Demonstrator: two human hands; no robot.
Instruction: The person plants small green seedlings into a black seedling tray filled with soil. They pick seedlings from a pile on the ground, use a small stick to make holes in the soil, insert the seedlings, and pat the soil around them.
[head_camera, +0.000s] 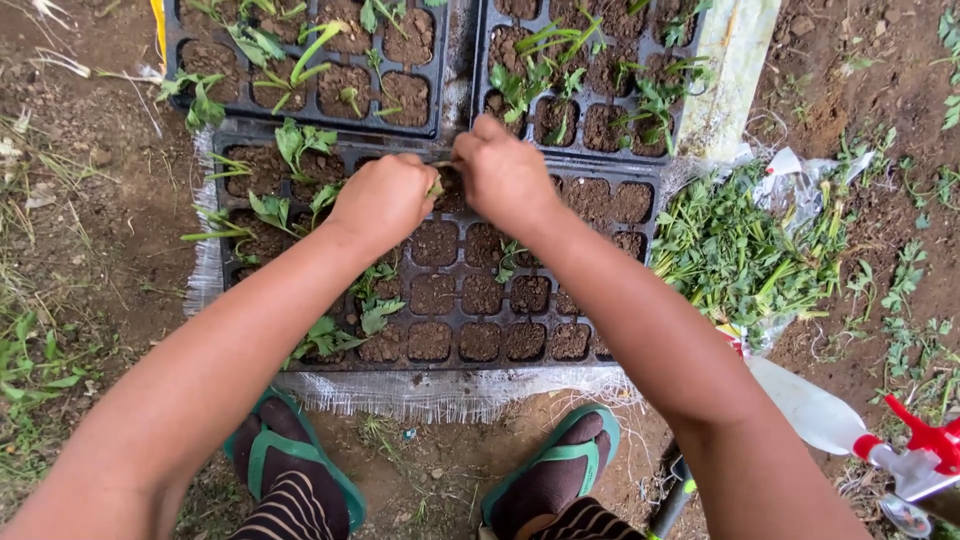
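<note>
Looking down through the head camera, we see both our hands meeting over the far edge of a black seedling tray (480, 300) that lies on the ground between our feet. Our left hand (385, 198) is curled into a loose fist, and a bit of green cutting (436, 186) shows at its thumb side; our right hand (505, 175) is also closed, fingertips pinched down beside the left, and we cannot tell whether it grips the same cutting or only presses the soil. The two hands touch or nearly touch, and together they hide the cells beneath them.

The tray's left columns already carry small leafy seedlings (330, 335), while the cells toward its right edge and near edge hold bare dark soil. Our forearms cross the tray's near corners and cover parts of it. A frayed white woven sheet (440, 392) sticks out under the near edge. Beyond the far edge sit two more black trays, the far-left tray (300, 70) and the far-right tray (590, 80), both with scattered green shoots.

Just beside the tray's right edge lies a heap of green cuttings (745, 250) on clear plastic. Nearer us on the right, a white spray bottle (815, 410) with a red trigger lies on the dirt. Green sandals (285, 450) over striped socks frame the near edge.
</note>
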